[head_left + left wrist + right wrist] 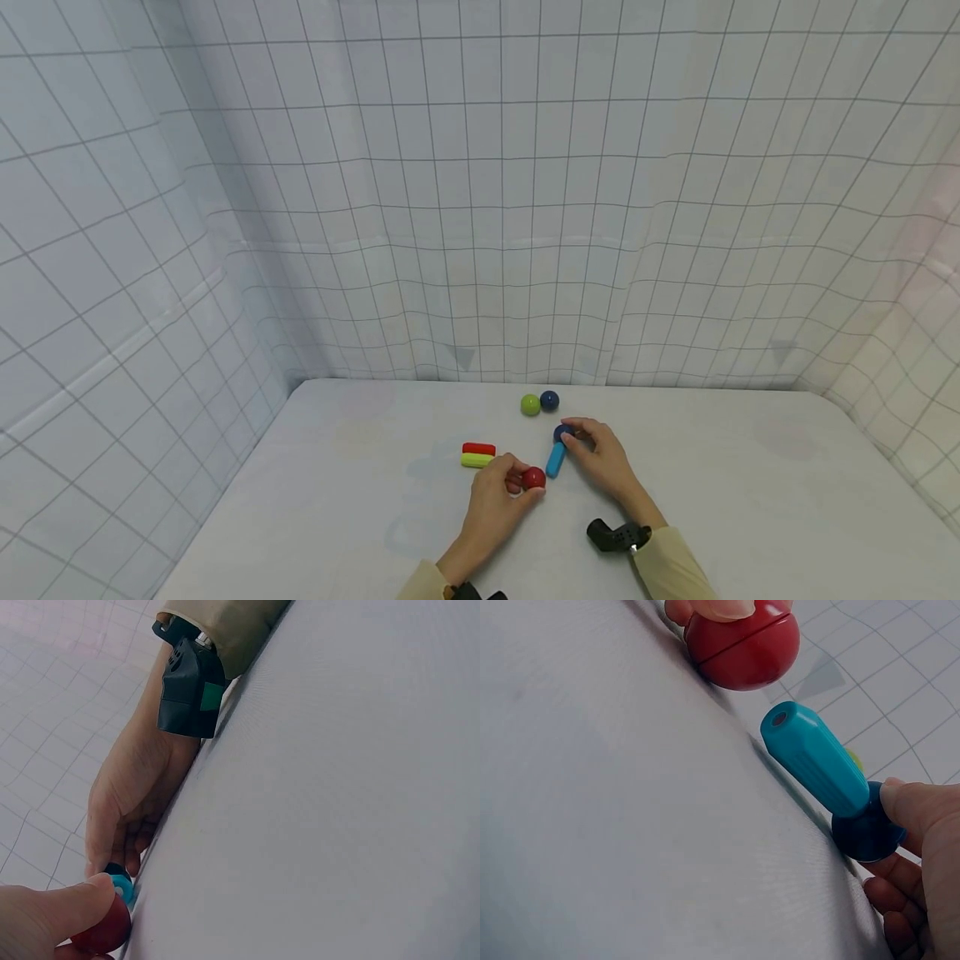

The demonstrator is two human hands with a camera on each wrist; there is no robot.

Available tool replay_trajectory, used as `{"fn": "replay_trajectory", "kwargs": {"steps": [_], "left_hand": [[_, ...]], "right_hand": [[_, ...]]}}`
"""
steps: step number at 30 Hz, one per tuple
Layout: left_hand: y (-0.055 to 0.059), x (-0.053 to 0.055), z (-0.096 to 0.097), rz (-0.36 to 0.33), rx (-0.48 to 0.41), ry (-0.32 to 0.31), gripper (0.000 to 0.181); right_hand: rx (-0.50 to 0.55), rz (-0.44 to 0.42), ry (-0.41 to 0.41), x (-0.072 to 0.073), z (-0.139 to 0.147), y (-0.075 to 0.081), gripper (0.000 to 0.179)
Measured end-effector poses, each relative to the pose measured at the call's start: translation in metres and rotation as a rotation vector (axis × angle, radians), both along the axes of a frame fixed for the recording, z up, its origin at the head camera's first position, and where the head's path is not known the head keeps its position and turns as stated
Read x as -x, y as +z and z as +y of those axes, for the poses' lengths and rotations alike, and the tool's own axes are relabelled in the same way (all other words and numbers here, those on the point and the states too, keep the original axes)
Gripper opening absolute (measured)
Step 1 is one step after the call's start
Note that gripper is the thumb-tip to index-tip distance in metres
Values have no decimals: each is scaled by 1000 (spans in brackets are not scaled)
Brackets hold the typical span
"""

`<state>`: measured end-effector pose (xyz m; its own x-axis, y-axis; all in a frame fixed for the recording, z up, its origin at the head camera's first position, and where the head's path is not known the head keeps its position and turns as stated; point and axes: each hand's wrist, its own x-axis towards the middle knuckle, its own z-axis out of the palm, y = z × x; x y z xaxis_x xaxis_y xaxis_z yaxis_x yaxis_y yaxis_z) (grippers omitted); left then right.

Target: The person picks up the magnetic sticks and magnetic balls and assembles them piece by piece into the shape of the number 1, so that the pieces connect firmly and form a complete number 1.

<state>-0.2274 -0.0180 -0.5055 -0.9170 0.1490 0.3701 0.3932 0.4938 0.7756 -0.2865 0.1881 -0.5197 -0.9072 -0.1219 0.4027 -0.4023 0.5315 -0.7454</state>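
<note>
Between the fingers and thumb of my left hand point(495, 497) is a glossy red ball point(534, 477) with a dark seam around it, close over the white table. My right hand point(603, 460) pinches a dark blue ball point(865, 832). Against that ball lies one end of a bright blue ridged stick point(815, 757); its free end has a small hole and points toward the red ball. The left wrist view shows the stick's holed end point(121, 888) just beyond the left thumb. A gap separates red ball and stick in the right wrist view.
A red stick point(478, 448) and a yellow-green stick point(476, 460) lie side by side left of the left hand. Farther back, a green ball point(530, 405) and another dark blue ball point(550, 401) sit together. Gridded white curtains point(480, 208) surround the white table point(337, 500).
</note>
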Motion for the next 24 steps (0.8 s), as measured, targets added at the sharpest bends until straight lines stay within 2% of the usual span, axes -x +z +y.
{"fn": "replay_trajectory", "kwargs": {"steps": [17,24], "left_hand": [[-2,-2,1,-14,-35,-34,29],[0,-3,4,-50,-16,-18,31]], "right_hand": [[2,-18,-10,-1,0,1,26],[5,-18,-11,-1,0,1,27]]}}
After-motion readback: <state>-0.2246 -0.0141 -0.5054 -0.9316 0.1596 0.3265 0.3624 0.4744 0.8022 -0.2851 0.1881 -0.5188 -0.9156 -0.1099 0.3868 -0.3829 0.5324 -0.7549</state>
